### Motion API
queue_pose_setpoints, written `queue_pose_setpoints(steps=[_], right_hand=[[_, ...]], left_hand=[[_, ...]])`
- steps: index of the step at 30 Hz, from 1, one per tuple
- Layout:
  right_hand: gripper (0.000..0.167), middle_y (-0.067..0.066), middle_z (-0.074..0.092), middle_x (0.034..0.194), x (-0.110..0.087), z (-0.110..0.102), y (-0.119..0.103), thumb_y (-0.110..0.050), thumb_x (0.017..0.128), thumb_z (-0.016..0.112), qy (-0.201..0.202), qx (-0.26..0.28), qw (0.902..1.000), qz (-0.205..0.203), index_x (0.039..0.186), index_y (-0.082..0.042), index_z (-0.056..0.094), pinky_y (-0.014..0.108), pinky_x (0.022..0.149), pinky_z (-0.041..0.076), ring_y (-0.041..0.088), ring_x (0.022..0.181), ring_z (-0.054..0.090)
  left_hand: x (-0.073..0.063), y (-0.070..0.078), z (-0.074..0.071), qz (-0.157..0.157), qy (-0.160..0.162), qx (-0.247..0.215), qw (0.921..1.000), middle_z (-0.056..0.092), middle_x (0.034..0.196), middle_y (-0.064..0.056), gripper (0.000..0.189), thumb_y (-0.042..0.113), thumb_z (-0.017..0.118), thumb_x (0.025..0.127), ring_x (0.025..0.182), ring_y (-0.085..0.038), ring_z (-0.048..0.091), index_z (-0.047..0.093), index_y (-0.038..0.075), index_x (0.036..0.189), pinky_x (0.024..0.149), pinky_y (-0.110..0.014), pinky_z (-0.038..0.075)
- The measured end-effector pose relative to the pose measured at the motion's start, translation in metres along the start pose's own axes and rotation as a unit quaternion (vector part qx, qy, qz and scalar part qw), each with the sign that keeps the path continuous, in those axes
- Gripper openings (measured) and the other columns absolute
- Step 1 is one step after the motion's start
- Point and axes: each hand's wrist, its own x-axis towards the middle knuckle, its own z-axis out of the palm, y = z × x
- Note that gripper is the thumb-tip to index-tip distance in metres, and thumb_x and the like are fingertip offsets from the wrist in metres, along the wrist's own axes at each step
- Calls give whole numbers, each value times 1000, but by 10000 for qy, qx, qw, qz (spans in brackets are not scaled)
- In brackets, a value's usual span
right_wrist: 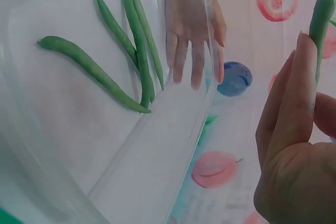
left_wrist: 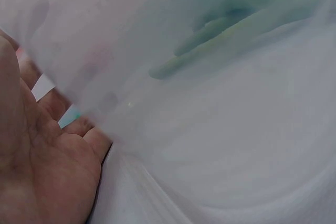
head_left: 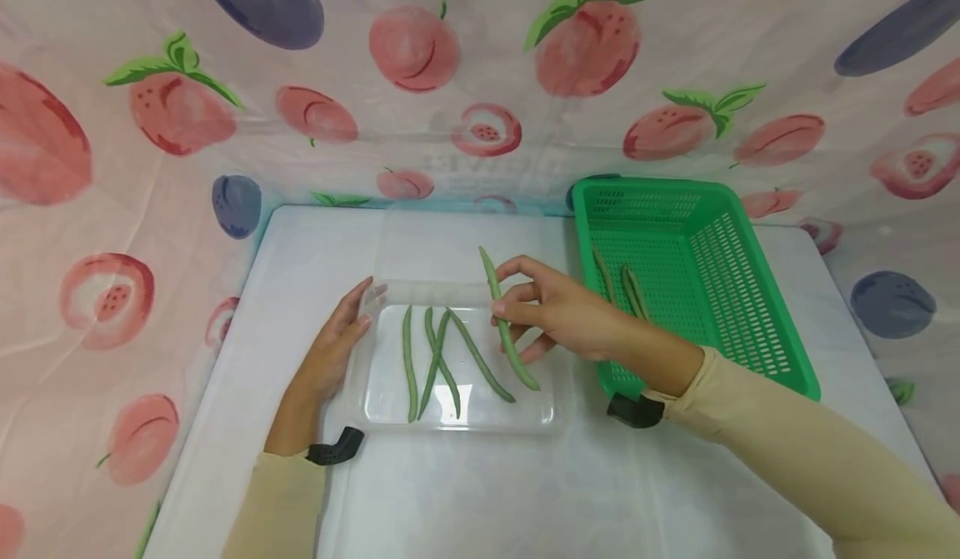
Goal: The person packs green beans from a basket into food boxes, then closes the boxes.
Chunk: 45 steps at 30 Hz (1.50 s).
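My right hand [head_left: 547,305] holds a green bean [head_left: 497,292] between thumb and fingers, over the right part of a clear plastic container [head_left: 450,428]. The same bean [right_wrist: 321,17] rises from the fingertips in the right wrist view. Several green beans lie on the container floor, two of them crossed; one bean [head_left: 409,367] is apart at the left. My left hand [head_left: 335,346] rests against the container's left side with fingers extended. Through the wall, the left hand's fingers [right_wrist: 184,40] look straight in the right wrist view.
A green slotted basket [head_left: 750,292] stands right of the container, with a few beans [head_left: 633,291] in it, partly hidden by the right forearm. Fruit-printed sheeting [head_left: 420,51] hangs behind and beside the white table [head_left: 487,492].
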Motion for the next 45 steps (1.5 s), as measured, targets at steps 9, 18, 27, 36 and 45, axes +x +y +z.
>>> queue_pose_setpoints(steps=[9,18,27,36,45], right_hand=[[39,15,67,107,9,10,3,-20,103,62,-24,50,10000,24,137,-17,43,45,66,63,26,85,68],[37,12,65,103,14,16,3,-21,103,62,-65,108,9999,-41,135,-20,44,45,65,63,25,82,67],[40,7,63,100,18,18,7,-21,102,64,-94,143,9999,-1,136,-18,44,44,65,63,24,81,65],[37,7,63,98,23,20,12,-19,102,64,-112,185,9997,63,134,-17,45,44,65,63,23,80,66],[38,7,64,98,26,21,16,-19,102,63,-140,216,9996,71,134,-17,44,43,63,63,23,84,68]], left_hand=[[0,-1,0,-27,-30,-110,9999,23,171,-4,60,18,43,110,143,-34,41,18,21,165,93,-35,57],[1,-2,-1,-86,87,-22,9999,24,170,-4,59,18,42,110,140,-31,45,20,20,164,92,-33,58],[0,0,0,-123,145,83,9998,23,171,-4,59,17,43,110,141,-31,44,21,22,164,92,-32,57],[0,-3,-2,-78,105,18,9999,21,171,-3,58,20,43,110,137,-29,48,23,29,163,90,-34,58],[-1,-3,-2,-29,47,35,10000,21,171,-3,58,22,43,110,137,-30,47,22,29,164,90,-35,58]])
